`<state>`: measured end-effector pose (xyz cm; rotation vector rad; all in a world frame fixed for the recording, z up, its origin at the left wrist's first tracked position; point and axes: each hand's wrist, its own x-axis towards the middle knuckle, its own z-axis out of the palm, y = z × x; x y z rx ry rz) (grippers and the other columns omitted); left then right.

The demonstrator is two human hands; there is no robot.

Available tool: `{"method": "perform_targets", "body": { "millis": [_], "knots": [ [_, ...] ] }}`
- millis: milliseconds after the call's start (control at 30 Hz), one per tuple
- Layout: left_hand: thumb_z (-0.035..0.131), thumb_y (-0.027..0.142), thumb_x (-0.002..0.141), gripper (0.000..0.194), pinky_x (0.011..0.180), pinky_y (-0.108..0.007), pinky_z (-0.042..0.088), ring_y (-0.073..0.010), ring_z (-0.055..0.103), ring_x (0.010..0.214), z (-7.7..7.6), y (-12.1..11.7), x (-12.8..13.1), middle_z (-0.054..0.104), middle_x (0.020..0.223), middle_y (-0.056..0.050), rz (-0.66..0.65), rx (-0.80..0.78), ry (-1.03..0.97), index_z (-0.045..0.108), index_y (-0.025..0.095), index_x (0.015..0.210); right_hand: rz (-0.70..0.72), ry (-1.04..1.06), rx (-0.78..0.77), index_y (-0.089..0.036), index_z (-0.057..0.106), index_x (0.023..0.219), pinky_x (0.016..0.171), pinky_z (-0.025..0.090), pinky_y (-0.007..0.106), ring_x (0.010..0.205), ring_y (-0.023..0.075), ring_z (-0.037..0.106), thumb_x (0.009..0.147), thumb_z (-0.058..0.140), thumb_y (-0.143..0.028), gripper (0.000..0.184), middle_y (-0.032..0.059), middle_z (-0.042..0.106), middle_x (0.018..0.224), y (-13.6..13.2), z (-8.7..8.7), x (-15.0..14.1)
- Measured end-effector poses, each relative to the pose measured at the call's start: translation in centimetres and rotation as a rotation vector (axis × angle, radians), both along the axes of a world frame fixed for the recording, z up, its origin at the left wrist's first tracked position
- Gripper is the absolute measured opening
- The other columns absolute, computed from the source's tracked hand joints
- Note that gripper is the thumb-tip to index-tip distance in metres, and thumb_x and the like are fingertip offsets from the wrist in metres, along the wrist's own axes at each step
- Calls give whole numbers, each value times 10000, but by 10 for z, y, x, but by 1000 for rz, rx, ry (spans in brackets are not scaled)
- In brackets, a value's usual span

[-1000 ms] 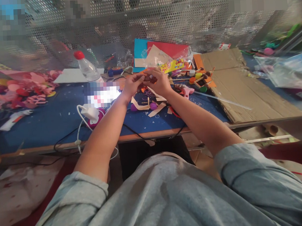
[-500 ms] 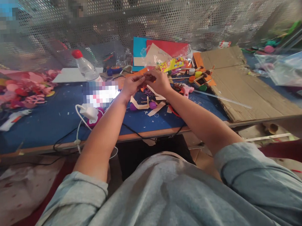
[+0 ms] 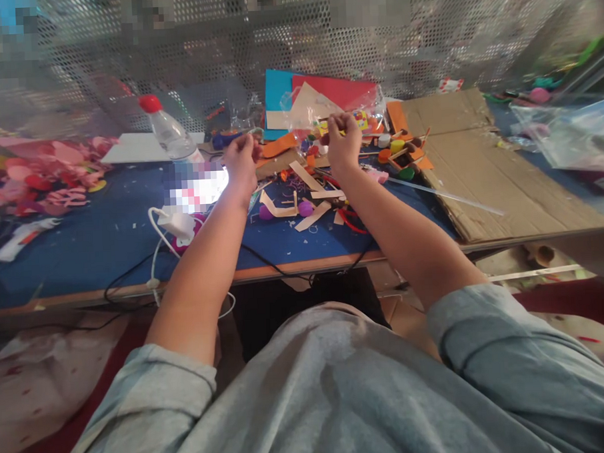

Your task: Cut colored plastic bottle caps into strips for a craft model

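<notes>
Both my hands are raised over the blue table top (image 3: pixel 97 242), well apart from each other. My left hand (image 3: pixel 242 161) is curled into a fist, and whatever is inside it is hidden. My right hand (image 3: pixel 342 143) has its fingertips pinched together, pointing up, on something too small to name. Between and below the hands lie beige paper strips (image 3: pixel 301 201), an orange foam piece (image 3: pixel 278 145) and small purple balls (image 3: pixel 306 208). Just beyond the right hand is a clear bag with a yellow packet (image 3: pixel 360 120).
A clear bottle with a red cap (image 3: pixel 170 133) stands at the left, and pink foam shapes (image 3: pixel 44 174) lie further left. A white plug with cables (image 3: pixel 178 224) lies near the table's edge. Cardboard (image 3: pixel 480 172) covers the right side, with a clear stick (image 3: pixel 445 197) on it. Coloured sheets (image 3: pixel 326 92) lean on the mesh screen.
My hands were together, working on a small piece at the table's middle. They have pulled apart, and both have risen slightly and moved away from me.
</notes>
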<state>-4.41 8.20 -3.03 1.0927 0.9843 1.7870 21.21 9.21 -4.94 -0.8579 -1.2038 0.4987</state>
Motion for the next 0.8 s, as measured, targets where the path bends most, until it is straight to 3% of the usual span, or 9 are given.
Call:
{"method": "perform_targets", "body": {
  "millis": [133, 267, 367, 467, 633, 733, 800],
  "knots": [
    [1017, 624, 897, 491, 782, -288, 625, -158, 799, 913, 1, 5, -5, 834, 1131, -39, -44, -57, -25, 748, 264, 1092, 72, 144, -96, -293, 679, 1318, 728, 653, 331, 775, 148, 725, 1058, 604, -897, 661, 75, 728, 1189, 12, -7, 7],
    [1098, 634, 769, 640, 789, -316, 613, -151, 769, 863, -2, 0, 1, 817, 1130, -28, -100, -35, 16, 710, 268, 1121, 265, 189, -205, -339, 652, 1378, 661, 625, 286, 735, 126, 715, 1051, 740, -740, 525, 46, 772, 1248, -13, -1, -14],
    [1115, 697, 687, 712, 732, -315, 588, -127, 696, 757, -5, -3, 6, 794, 1031, 5, -58, -7, 69, 678, 289, 1073, 440, 190, -268, -304, 693, 1258, 649, 618, 265, 699, 119, 698, 1082, 760, -544, 306, 8, 774, 1067, -33, 6, -26],
    [1017, 814, 773, 687, 668, -301, 545, -116, 653, 680, -8, -4, 9, 757, 935, 14, -48, -27, 119, 673, 284, 1042, 536, 211, -314, -283, 675, 1134, 584, 560, 236, 620, 106, 639, 1067, 744, -371, 130, -45, 665, 853, -44, 11, -30],
    [828, 837, 980, 606, 664, -278, 533, -114, 677, 660, -9, -2, 10, 690, 877, 22, -36, -53, 104, 678, 270, 1136, 548, 290, -313, -283, 619, 1105, 564, 526, 227, 585, 93, 584, 982, 739, -249, 175, -88, 555, 780, -44, 14, -32],
    [765, 871, 1006, 667, 720, -289, 559, -145, 745, 738, -10, -1, 8, 692, 890, 24, -2, -55, 92, 644, 312, 1349, 474, 320, -304, -291, 631, 1204, 564, 534, 235, 589, 99, 591, 967, 755, -221, 277, -91, 580, 792, -40, 13, -33],
    [759, 922, 970, 753, 747, -297, 572, -165, 781, 789, -10, -2, 6, 697, 890, 22, -13, -48, 108, 635, 321, 1407, 429, 282, -327, -287, 650, 1186, 555, 534, 244, 579, 103, 592, 1014, 782, -288, 217, -81, 604, 786, -39, 12, -34]
  ]
}}
